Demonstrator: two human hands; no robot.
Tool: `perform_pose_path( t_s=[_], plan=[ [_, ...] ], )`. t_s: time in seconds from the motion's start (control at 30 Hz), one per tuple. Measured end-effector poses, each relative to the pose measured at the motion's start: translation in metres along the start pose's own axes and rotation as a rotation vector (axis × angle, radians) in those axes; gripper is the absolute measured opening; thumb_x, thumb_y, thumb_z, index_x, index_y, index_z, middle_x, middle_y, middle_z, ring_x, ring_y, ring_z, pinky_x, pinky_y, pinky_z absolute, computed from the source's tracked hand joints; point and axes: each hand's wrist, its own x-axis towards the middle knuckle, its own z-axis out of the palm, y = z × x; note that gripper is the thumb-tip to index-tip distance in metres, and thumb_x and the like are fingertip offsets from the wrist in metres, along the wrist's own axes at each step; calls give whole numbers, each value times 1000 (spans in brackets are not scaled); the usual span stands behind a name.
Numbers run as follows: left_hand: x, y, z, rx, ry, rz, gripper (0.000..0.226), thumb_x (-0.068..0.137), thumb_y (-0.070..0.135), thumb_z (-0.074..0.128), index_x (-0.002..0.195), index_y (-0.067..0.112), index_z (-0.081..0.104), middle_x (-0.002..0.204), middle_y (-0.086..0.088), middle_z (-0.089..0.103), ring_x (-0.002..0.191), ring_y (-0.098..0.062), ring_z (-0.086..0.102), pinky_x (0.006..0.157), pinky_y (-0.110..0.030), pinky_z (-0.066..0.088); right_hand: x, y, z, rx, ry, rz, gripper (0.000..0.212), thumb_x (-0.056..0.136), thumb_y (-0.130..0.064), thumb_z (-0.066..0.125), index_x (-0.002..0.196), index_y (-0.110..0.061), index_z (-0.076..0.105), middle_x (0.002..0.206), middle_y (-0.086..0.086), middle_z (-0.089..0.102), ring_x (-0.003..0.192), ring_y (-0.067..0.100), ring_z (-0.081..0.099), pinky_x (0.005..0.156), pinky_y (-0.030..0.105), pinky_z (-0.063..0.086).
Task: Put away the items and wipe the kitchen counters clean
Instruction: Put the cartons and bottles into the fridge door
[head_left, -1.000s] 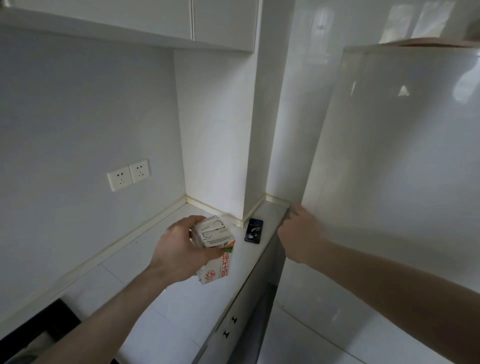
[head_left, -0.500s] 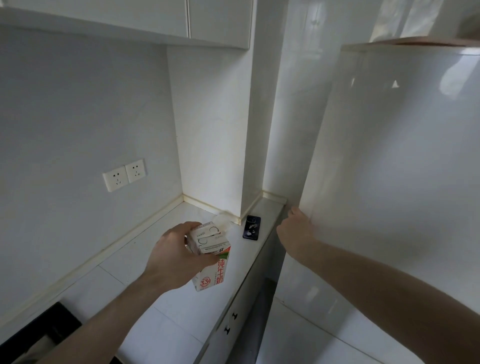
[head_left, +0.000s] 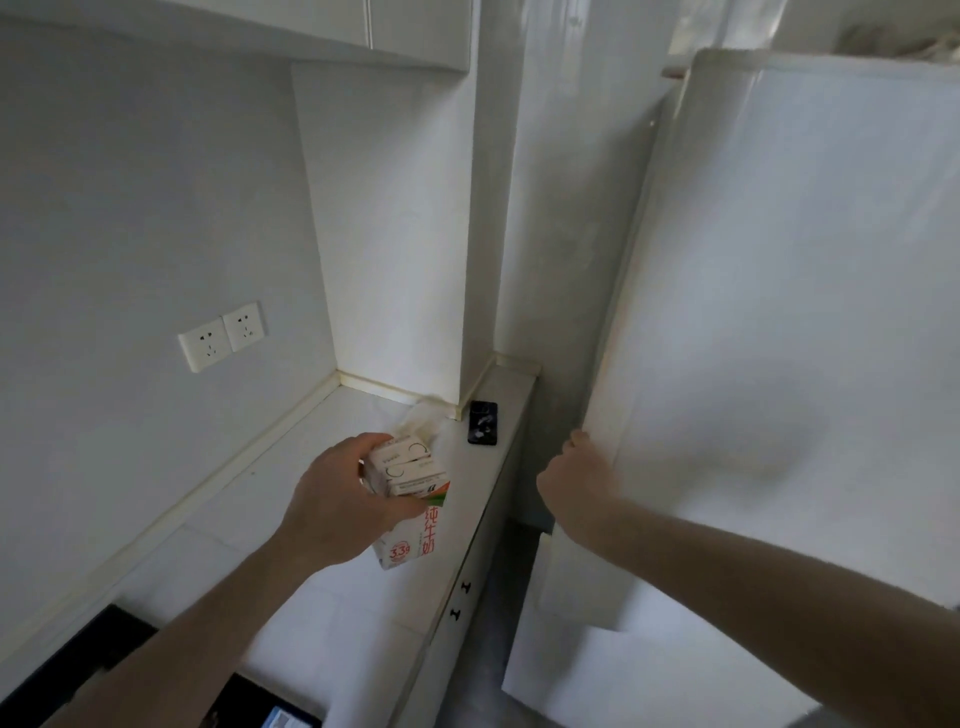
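Observation:
My left hand (head_left: 337, 509) grips a white milk carton (head_left: 413, 512) with red print, held upright just above the white counter (head_left: 322, 613). My right hand (head_left: 576, 483) has its fingers curled round the left edge of the white fridge door (head_left: 779, 338), which stands swung out a little from the fridge body. The fingertips are hidden behind the door edge. A crumpled white cloth (head_left: 423, 423) lies in the counter's back corner.
A dark phone (head_left: 483, 422) lies on the counter by the pillar. Two wall sockets (head_left: 221, 336) sit on the left wall. Drawer fronts with black knobs (head_left: 460, 600) run under the counter. A black hob (head_left: 78, 665) shows at the bottom left. Wall cupboards hang overhead.
The fridge door has swung outward with my right hand on its edge. My left hand has tilted the carton upright and kept it over the counter.

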Motion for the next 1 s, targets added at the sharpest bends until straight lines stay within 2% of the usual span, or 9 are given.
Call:
perform_pose_path(
  t_s=[0.13,0.27,0.37,0.47,0.57,0.7,0.77,0.9,1.0],
  plan=[
    [-13,-3,-3,-20,-43,63,62,68,44,91,122,35,62,111,17,68,98,-8,64,76,-28,60,-48,-25,-11,48,-36,14,11,98,-20,64,101,-10,68,101,8,70,102,27,61,105,42,34],
    [-25,0,-3,-56,-68,114,64,71,42,90,126,32,61,114,16,68,102,-13,65,73,-24,58,-91,-46,-18,64,-52,57,21,98,-19,64,116,-7,67,118,14,71,111,35,64,110,47,40],
    [-35,2,-3,-95,-99,154,65,71,41,90,127,33,60,115,16,68,103,-12,65,74,-24,58,-120,-62,-18,166,-36,126,23,95,-22,69,113,-7,67,111,14,72,102,35,69,101,49,50],
    [-47,6,0,-126,-147,193,63,71,42,90,125,37,58,116,18,68,105,-11,66,76,-30,63,-143,-74,-15,375,17,224,24,95,-23,67,115,-11,66,104,7,71,91,27,71,84,42,59],
    [-58,12,4,-162,-192,223,62,70,40,91,123,38,59,114,19,69,105,-9,67,76,-32,64,-168,-77,-13,589,47,302,29,97,-27,63,125,-21,60,106,-3,67,91,21,70,77,34,59],
    [-74,31,11,-205,-254,286,60,73,29,90,124,30,58,102,27,61,97,2,63,66,-14,56,-209,-82,-7,774,80,426,50,98,-35,62,144,-29,41,130,-9,59,109,19,65,75,31,54],
    [-80,40,16,-231,-275,304,55,74,26,90,118,32,57,98,31,58,92,9,59,65,-6,51,-227,-84,-3,865,115,513,60,97,-37,63,149,-31,34,139,-11,53,117,18,60,80,32,55],
    [-89,59,30,-289,-343,319,60,71,27,92,121,29,59,102,26,64,97,5,63,71,-14,52,-262,-87,13,987,161,690,69,93,-43,65,150,-38,27,143,-13,48,110,14,62,84,39,59],
    [-96,74,43,-299,-390,358,59,71,28,91,120,31,58,101,26,64,94,8,63,71,-13,51,-290,-86,24,1071,224,815,65,91,-42,66,147,-41,33,129,-18,54,108,13,64,84,39,58]
  ],
)
